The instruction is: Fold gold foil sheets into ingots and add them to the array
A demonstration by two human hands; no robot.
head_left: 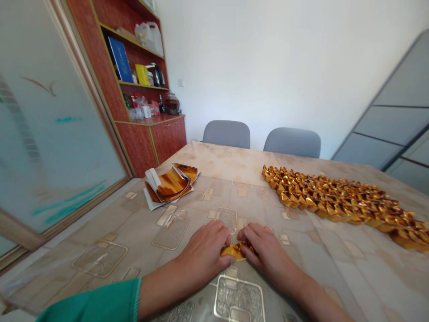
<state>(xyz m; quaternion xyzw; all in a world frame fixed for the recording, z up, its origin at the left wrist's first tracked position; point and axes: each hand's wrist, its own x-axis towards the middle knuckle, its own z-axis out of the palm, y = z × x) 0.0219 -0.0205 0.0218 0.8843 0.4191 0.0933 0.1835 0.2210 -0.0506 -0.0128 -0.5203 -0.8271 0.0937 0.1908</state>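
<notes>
Between my two hands, low over the near part of the table, is a small piece of folded gold foil paper (236,252). My left hand (212,243) grips its left end between thumb and fingers. At the other end, my right hand (263,245) pinches the same piece, its fingers curled and partly covering it. Farther off to the left lies a loose, curled stack of gold foil sheets (172,182) with white backs. To the right, rows of finished gold foil ingots (321,194) stand packed closely together.
A patterned cover lies over the table (214,163). Two grey chairs (226,133) stand at its far side against a white wall. At the back left is a reddish wooden cabinet (134,145) with bottles and a kettle, beside a frosted glass sliding door (60,134).
</notes>
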